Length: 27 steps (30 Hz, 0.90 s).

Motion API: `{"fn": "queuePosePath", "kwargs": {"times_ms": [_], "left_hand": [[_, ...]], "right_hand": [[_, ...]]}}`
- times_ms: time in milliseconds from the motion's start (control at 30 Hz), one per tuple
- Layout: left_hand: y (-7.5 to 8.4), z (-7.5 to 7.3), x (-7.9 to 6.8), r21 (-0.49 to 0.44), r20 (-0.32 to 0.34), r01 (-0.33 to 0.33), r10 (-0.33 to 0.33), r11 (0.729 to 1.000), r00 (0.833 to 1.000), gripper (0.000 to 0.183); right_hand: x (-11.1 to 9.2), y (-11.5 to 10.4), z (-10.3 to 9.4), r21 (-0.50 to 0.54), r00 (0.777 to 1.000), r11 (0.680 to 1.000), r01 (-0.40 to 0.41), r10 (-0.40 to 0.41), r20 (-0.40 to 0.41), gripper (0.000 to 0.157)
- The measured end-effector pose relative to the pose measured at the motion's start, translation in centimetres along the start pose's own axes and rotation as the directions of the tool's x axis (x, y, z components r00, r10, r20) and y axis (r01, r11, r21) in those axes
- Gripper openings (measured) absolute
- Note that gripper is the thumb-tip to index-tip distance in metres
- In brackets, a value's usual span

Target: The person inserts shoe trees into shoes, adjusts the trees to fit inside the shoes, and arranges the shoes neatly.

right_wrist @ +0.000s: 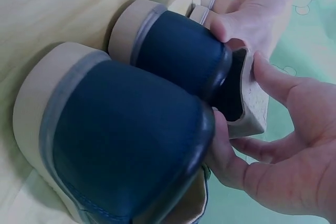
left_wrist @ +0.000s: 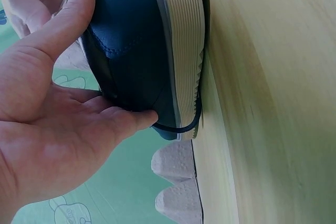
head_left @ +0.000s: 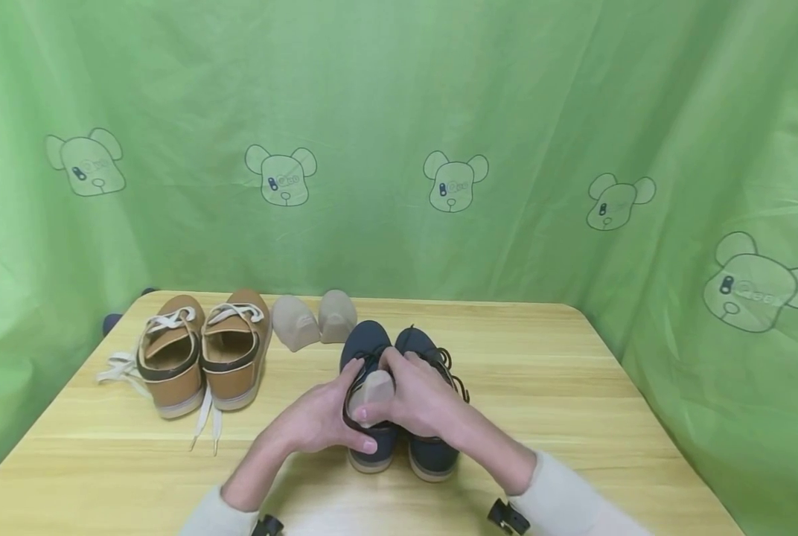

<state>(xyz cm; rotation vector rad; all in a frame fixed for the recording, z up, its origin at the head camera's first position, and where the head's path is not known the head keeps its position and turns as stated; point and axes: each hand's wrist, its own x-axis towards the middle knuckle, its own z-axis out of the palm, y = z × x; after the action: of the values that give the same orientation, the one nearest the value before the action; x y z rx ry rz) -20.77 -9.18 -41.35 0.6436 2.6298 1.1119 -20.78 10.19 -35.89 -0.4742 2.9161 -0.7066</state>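
Note:
Two navy lace-up shoes stand side by side, the left shoe (head_left: 372, 450) and the right shoe (head_left: 432, 455), heels toward me. My left hand (head_left: 315, 417) grips the left shoe, thumb at its heel collar and fingers along its outer side (left_wrist: 142, 77). A grey moulded-pulp shoe insert (head_left: 377, 388) is at the left shoe's opening, its hollow end facing back. Thumb and fingers of my right hand (head_left: 422, 394) pinch this insert (right_wrist: 255, 106). The right hand lies partly over the right shoe. How deep the insert's front sits in the shoe is hidden.
At the left of the wooden table (head_left: 540, 372) stand two brown shoes (head_left: 178, 388) with loose white laces. Two more grey pulp inserts, one (head_left: 295, 324) beside the other (head_left: 337, 316), lie behind the navy shoes' left. A green curtain (head_left: 372, 246) surrounds the table.

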Motion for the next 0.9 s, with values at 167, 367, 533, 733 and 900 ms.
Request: {"fn": "queuePosePath", "kwargs": {"times_ms": [167,367,533,733,900], "left_hand": [[0.1,0.0,-0.1,0.006,-0.007,0.002,-0.002,1.0,1.0,0.129],[0.2,0.0,-0.1,0.013,-0.012,-0.009,0.009,1.0,1.0,0.129],[0.1,0.0,-0.1,0.015,-0.009,-0.012,0.012,1.0,1.0,0.129],[0.1,0.0,-0.1,0.007,-0.004,-0.011,0.011,1.0,1.0,0.128],[0.2,0.0,-0.1,0.006,-0.007,-0.003,0.003,1.0,1.0,0.129]], "right_hand": [[0.1,0.0,0.5,-0.013,1.0,1.0,0.016,-0.017,-0.019,0.062],[0.1,0.1,0.8,-0.026,0.999,0.999,0.022,-0.023,-0.037,0.064],[0.1,0.2,0.6,-0.014,0.999,0.999,0.037,-0.038,-0.032,0.063],[0.2,0.7,-0.9,0.062,0.994,0.993,0.099,-0.101,0.034,0.044],[0.3,1.1,-1.8,0.15,0.99,0.984,0.093,-0.108,0.095,0.039]]}}
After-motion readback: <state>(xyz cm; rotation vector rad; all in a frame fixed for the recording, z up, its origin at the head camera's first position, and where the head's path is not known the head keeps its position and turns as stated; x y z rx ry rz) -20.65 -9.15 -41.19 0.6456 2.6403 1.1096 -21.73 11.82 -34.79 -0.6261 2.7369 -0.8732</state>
